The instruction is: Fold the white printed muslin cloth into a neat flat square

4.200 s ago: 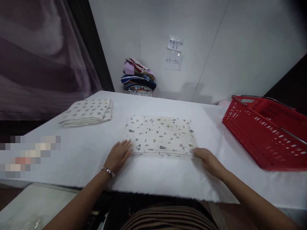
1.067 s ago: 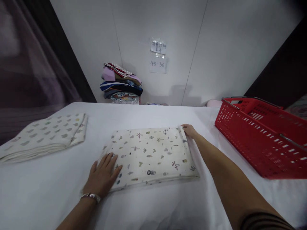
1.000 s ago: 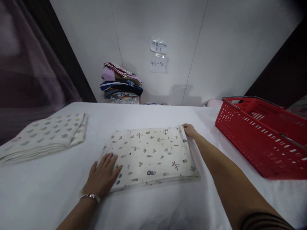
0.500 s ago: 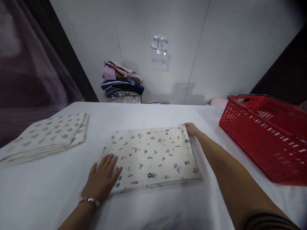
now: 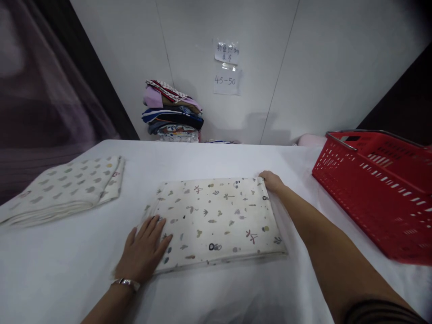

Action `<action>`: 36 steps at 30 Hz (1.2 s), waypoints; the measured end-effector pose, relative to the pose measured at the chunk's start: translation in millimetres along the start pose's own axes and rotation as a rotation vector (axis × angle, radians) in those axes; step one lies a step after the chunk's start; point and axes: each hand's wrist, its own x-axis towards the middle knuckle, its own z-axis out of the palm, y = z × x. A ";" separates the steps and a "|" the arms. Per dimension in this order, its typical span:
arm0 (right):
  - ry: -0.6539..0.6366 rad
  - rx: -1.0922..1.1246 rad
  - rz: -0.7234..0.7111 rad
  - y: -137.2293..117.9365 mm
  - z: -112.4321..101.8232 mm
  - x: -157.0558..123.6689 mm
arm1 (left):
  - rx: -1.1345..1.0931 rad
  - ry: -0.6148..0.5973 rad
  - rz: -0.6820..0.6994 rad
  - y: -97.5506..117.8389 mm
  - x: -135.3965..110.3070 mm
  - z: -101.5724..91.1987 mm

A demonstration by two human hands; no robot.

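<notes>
A cream cloth (image 5: 216,220) with small printed plants and animals lies folded into a flat rectangle in front of me. My left hand (image 5: 141,249) rests flat on its near left part, fingers spread, a silver bracelet at the wrist. At the far right corner, my right hand (image 5: 271,181) has its fingers closed around the cloth's edge; the fingertips are partly hidden. Another folded cloth (image 5: 76,182), white with grey shapes, lies to the left, apart from both hands.
A red basket (image 5: 374,193) with metal handles stands on the right of the white table (image 5: 216,157). Beyond the far edge is a stack of folded fabrics (image 5: 173,112) against the wall. Two paper notes (image 5: 227,67) hang there, and a dark curtain (image 5: 50,90) is on the left.
Both hands keep nearly the same places on the folded cloth. The camera view has shifted slightly, so the wall notes appear higher and the basket a little farther right.
</notes>
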 end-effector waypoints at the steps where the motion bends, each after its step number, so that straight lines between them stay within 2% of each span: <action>1: 0.000 -0.014 -0.002 -0.1 0.1 -0.7 | -0.001 0.005 0.001 -0.3 -0.1 0.4; 6: 0.020 0.009 0.098 9.5 -3.3 -0.4 | -0.011 0.020 0.005 -0.1 -0.8 0.7; 10: 0.046 0.028 0.196 14.1 -16.2 -4.9 | -0.018 0.040 0.003 0.9 -0.9 0.8; 13: 0.154 0.010 0.221 -2.8 -21.3 -18.6 | -0.018 0.043 0.002 1.6 -0.3 0.8; 15: 0.211 -0.021 0.128 -23.4 -14.9 -31.3 | -0.020 0.041 -0.001 2.1 0.2 0.4; 18: 0.135 -0.101 -0.007 -53.0 7.6 -50.6 | -0.040 0.039 -0.012 3.6 0.4 -1.0; 22: -0.030 -0.163 0.070 -64.6 31.4 -64.5 | -0.067 0.031 -0.025 6.8 -1.9 -3.0; 26: -0.061 -0.195 0.096 -64.0 27.3 -63.5 | -0.109 0.011 -0.040 7.2 -4.8 -5.5; 28: -0.036 -0.228 0.080 -72.2 21.2 -63.9 | -0.146 -0.050 -0.062 7.5 -3.3 -10.3; 31: 0.033 -0.253 -0.017 -95.3 19.0 -69.1 | -0.194 -0.140 -0.104 12.2 8.8 -23.5; 34: 0.032 -0.215 -0.097 -116.6 28.9 -74.6 | -0.199 -0.105 -0.099 19.6 35.1 -36.0; 36: 0.005 -0.196 -0.079 -122.4 39.0 -75.7 | -0.199 -0.085 -0.076 21.1 56.2 -37.6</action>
